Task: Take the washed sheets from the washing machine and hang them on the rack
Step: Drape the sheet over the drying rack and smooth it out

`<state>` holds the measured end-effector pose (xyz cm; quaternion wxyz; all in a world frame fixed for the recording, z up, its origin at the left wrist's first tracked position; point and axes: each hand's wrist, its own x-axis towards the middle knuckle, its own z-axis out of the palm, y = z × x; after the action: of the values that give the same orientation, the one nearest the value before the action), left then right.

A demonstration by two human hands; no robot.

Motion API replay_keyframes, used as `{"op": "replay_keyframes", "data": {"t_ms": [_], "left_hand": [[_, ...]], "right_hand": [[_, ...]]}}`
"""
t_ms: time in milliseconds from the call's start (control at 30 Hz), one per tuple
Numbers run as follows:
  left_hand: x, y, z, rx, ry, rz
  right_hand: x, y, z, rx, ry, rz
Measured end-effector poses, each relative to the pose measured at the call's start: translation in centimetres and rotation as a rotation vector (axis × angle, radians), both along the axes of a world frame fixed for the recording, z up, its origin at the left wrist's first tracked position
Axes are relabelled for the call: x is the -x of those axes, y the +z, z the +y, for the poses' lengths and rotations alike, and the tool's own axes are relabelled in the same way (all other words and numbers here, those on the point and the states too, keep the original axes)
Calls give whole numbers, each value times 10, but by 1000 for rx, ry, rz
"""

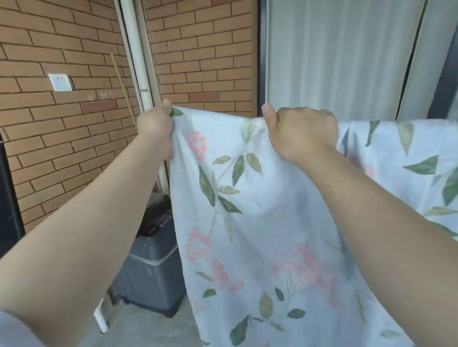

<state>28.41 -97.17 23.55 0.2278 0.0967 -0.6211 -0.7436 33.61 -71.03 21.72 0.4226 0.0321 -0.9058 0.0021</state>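
**Hanging step, sheet held out at arm's reach.** The left hand holds the left end of the top edge of the floral sheet, with its fingers curled tight round a bunch of cloth. The right hand pinches the same edge farther along, thumb up and fingers folded over the hem. Each grip is fully closed on fabric. Between the hands the edge sags slightly, and below them the sheet falls in one broad panel toward the floor, its lower end out of view. Right of the right hand the edge runs on nearly level, as if laid over a support, but no rack bar can be made out. The washer stands on the floor behind the sheet's left edge, close to the brick wall, so the removal step appears done. Judged stage: spreading and squaring the sheet along the rack. The next move likely calls for drawing the left end outward to take out the sag while keeping the hem level. One hand should then let go at a time, so the wet cloth does not slide off.
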Motion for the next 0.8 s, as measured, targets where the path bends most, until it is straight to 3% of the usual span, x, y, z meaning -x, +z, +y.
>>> {"op": "replay_keyframes", "data": {"t_ms": [200,300,500,800], "left_hand": [[-8,11,-44,17,97,-58],[-11,7,-56,-58,13,-55],[-17,-26,-64,14,-191,-326],[-26,-31,-56,-30,-436,-399]], "right_hand": [[-1,1,-2,11,-9,-32],[1,-1,-9,-25,4,-1],[1,4,-22,-9,55,-59],[10,3,-46,52,66,-72]]}}
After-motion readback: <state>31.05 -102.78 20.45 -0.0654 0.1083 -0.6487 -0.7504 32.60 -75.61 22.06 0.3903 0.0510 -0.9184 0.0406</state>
